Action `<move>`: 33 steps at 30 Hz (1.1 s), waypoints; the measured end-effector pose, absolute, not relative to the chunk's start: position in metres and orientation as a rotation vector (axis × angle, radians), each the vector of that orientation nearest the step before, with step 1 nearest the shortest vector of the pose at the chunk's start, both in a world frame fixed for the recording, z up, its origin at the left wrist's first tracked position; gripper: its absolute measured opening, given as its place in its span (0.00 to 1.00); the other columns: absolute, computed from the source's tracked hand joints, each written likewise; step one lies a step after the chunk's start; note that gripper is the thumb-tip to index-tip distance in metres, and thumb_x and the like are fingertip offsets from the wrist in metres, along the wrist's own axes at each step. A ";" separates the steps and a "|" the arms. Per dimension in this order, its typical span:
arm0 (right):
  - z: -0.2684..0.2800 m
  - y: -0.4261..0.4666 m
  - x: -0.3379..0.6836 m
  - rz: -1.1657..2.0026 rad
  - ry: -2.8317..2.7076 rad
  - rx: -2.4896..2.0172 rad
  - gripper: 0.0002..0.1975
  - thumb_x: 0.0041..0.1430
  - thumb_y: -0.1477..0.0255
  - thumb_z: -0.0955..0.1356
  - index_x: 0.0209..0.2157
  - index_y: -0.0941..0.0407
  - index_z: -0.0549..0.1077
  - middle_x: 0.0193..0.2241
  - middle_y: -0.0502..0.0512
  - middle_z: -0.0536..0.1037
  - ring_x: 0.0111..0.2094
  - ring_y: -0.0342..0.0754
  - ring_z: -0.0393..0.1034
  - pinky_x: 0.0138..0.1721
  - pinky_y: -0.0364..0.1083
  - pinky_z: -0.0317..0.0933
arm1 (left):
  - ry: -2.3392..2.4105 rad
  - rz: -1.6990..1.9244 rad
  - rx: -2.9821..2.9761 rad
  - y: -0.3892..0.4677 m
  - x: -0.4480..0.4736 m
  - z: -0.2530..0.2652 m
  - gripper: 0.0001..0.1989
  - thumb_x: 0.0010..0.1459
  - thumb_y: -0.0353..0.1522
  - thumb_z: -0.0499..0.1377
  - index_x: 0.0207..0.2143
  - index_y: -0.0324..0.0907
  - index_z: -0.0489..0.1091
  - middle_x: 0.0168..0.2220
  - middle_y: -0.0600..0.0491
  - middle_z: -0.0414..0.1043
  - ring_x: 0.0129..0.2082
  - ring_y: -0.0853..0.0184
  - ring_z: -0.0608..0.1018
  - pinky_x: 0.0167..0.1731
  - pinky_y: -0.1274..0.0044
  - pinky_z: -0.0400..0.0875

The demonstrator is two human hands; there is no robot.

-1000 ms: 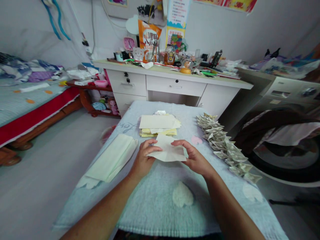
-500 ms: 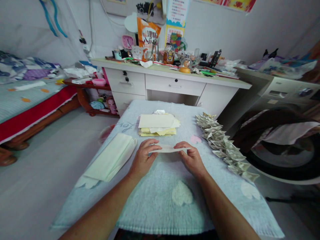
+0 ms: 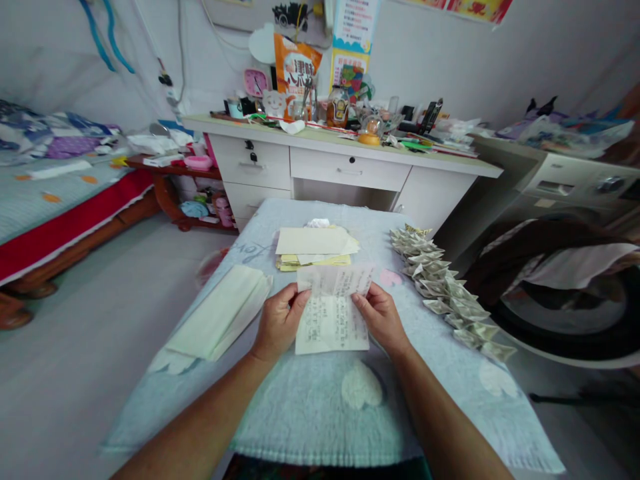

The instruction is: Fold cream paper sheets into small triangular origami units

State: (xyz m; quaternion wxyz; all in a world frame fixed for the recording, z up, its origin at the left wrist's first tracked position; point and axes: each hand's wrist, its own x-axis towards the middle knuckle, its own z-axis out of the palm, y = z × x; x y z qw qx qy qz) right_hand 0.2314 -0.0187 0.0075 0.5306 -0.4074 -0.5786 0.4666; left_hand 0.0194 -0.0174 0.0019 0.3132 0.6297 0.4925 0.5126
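Note:
Both hands hold one sheet of printed paper [image 3: 333, 313] upright over a small table covered with a light blue towel [image 3: 310, 400]. My left hand [image 3: 277, 323] pinches the sheet's left edge and my right hand [image 3: 380, 317] pinches its right edge. The sheet's top strip is creased and tilts away from me. Just beyond the sheet lies a stack of cream and yellow papers [image 3: 313, 247]. A row of several folded paper pieces [image 3: 445, 290] runs along the table's right side.
A folded pale green sheet pile [image 3: 220, 320] lies on the table's left side. Behind stands a white desk [image 3: 345, 167] crowded with small items. A bed [image 3: 55, 200] is at the left, a washing machine [image 3: 575, 253] at the right.
The sheet was held flat and edge-on half a second ago; now it is turned up toward me with its printed face showing. Both hands have moved slightly nearer.

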 end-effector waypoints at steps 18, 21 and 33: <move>0.005 -0.018 0.247 1.007 -1.660 -0.967 0.25 0.54 0.78 0.65 0.54 0.47 0.63 0.49 0.54 0.66 0.42 0.45 0.66 0.39 0.44 0.62 | 0.917 1.164 0.840 -0.005 0.029 0.000 0.23 0.46 0.36 0.65 0.45 0.35 0.71 0.34 0.47 0.79 0.32 0.60 0.80 0.34 0.71 0.72; 0.004 -0.017 0.246 0.849 -1.759 -1.012 0.15 0.52 0.79 0.67 0.42 0.51 0.73 0.42 0.54 0.68 0.43 0.47 0.66 0.40 0.43 0.60 | 0.929 1.136 0.882 -0.006 0.029 0.001 0.23 0.46 0.37 0.66 0.44 0.35 0.71 0.35 0.47 0.79 0.32 0.60 0.79 0.33 0.72 0.71; -0.001 -0.013 0.246 0.921 -1.579 -1.227 0.12 0.60 0.65 0.65 0.31 0.58 0.74 0.30 0.52 0.74 0.35 0.47 0.68 0.39 0.44 0.60 | 0.776 1.199 1.106 -0.015 0.023 0.003 0.36 0.56 0.50 0.56 0.62 0.49 0.49 0.52 0.46 0.68 0.43 0.61 0.75 0.36 0.74 0.70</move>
